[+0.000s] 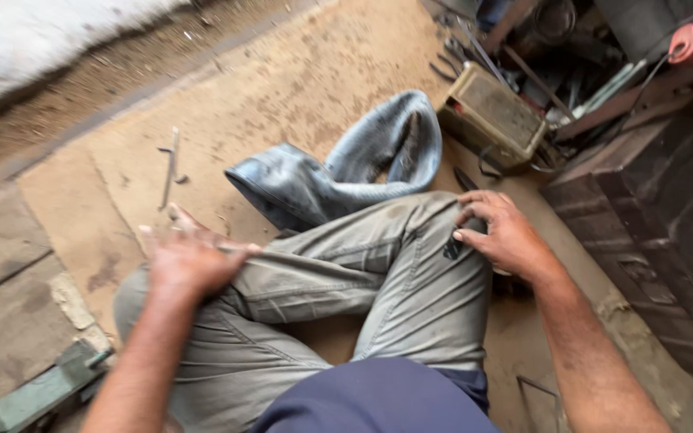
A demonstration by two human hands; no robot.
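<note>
- Down on the dusty floor sits a person with legs crossed, in grey-green trousers and a dark blue shirt.
- Their left hand lies on the left knee, fingers spread and flat, its grip closed on nothing.
- Their right hand rests on the right knee, fingers curled loosely against the cloth; whether that grip pinches anything I cannot tell.
- Just beyond the knees, a grey rubber inner tube lies limp and folded on the floor, touching the trouser leg and apart from both hands.
- To the left of the tube, a thin metal tool lies by itself on the floor.
- Beyond the right hand stands a worn, boxy metal case, with a heap of dark tools and scrap behind it.
- At the lower left corner sits a green metal piece.
</note>
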